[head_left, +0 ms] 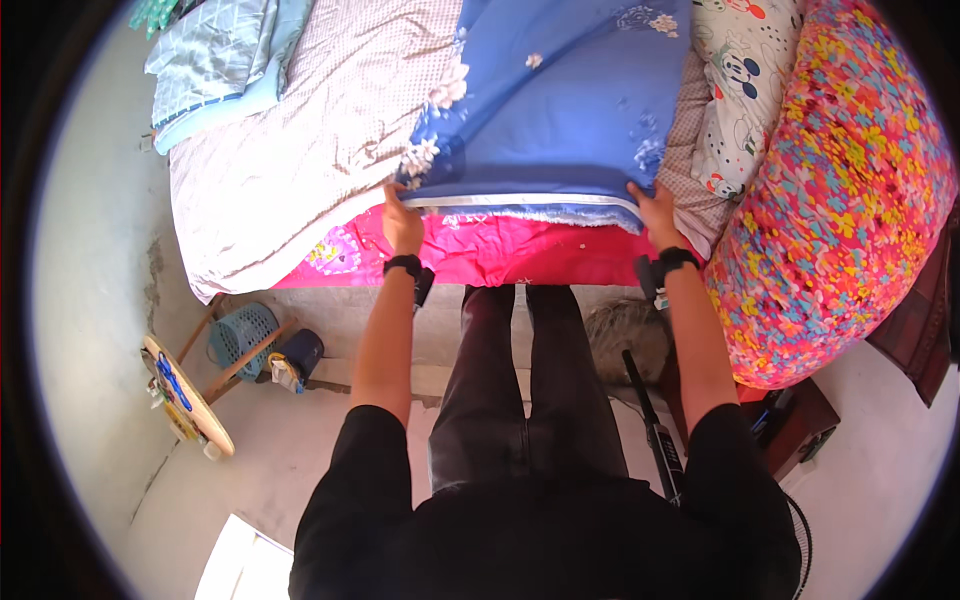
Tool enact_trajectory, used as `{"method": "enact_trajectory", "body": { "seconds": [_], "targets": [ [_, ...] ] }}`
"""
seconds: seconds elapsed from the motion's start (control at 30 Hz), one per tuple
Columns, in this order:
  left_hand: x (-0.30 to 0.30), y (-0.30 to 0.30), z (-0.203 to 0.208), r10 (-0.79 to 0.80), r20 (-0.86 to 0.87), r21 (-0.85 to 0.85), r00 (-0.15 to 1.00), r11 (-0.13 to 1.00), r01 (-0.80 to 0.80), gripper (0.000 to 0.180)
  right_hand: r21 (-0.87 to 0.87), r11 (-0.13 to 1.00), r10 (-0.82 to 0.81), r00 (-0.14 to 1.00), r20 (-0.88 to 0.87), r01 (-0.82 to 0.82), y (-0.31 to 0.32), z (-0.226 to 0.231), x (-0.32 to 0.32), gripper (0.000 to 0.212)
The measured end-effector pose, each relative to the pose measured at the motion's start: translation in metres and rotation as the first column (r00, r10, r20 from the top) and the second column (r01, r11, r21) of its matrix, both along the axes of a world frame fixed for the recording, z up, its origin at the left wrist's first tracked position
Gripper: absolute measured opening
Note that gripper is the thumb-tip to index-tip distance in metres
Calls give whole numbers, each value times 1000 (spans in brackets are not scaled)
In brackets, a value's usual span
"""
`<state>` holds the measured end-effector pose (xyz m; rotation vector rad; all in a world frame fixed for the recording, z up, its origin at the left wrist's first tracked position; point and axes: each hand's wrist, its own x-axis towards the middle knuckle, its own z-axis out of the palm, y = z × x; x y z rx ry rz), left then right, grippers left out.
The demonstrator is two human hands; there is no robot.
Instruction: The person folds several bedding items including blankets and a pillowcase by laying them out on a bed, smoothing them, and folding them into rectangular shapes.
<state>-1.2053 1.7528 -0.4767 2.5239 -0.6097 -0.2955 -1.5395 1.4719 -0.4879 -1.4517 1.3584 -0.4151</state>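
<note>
A blue flowered pillowcase or folded cover [560, 120] lies across the bed, its white-trimmed edge turned toward me. With its fingers closed, my left hand [403, 222] grips the left corner of this edge. My right hand [658, 215] pinches the right corner in the same way. The edge between them is pulled fairly straight, and a fringed blue layer shows just under the trim. Below it lies a bright pink sheet [480, 250] with a flower pattern, hanging at the bed's front. Dark bands with small devices are on both wrists.
Folded grey-green cloths [215, 60] sit on the pale checked sheet [330, 100] at the left. A big floral bundle [840, 200] and a cartoon-print bedding roll [735, 100] crowd the right. Below stand a blue basket [245, 338], a skateboard [187, 395] and a dark cabinet [800, 425].
</note>
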Motion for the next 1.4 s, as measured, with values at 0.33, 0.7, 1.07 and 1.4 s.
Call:
{"method": "enact_trajectory", "body": {
  "seconds": [0.33,0.7,1.07,1.4],
  "targets": [
    [4,16,-50,-140,-334,-212,932,975,71,50,-473,874,-208,796,-569,-110,38,-61,-7,35],
    [1,-10,-2,199,-529,-75,825,957,-280,21,176,961,-238,961,140,212,28,11,-18,33],
    [-22,2,344,-404,-219,-625,888,757,190,16,-290,951,149,982,116,-110,-4,332,-86,38],
    [-77,118,364,-407,-357,-565,841,811,153,16,-228,965,167,976,143,-131,129,306,-158,44]
  ]
}}
